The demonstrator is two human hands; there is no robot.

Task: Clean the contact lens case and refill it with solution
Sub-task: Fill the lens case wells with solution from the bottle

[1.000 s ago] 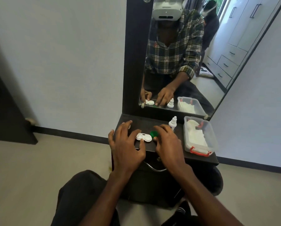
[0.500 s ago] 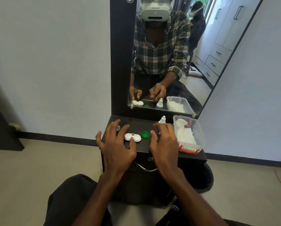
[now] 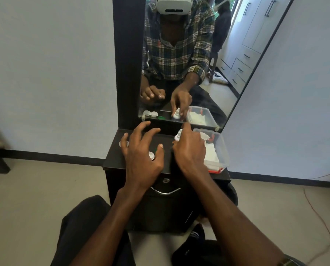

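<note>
Since the earlier frame, both hands are moving forward over the cabinet (image 3: pixel 114 160): the left hand (image 3: pixel 141 156) is lifting off the case (image 3: pixel 151 155) and the right hand (image 3: pixel 189 150) is reaching the bottle (image 3: pixel 177 136).

Working left to right: a white cap (image 3: pixel 122 144) is lying near the left edge, set aside so the well is staying open. The left hand is hovering above the case with fingers spread, released and grasping nothing. The case is resting on the cabinet top beneath it, only one well showing beside the thumb. A green cap (image 3: pixel 155 150) is peeking out just behind that well. The right hand is closing round the bottle, with thumb and fingers on either side; the mirror (image 3: pixel 246 64) is confirming this grasp. At the far right, a clear box (image 3: pixel 224 150) is holding white tissues, presumably kept near for wiping
</note>
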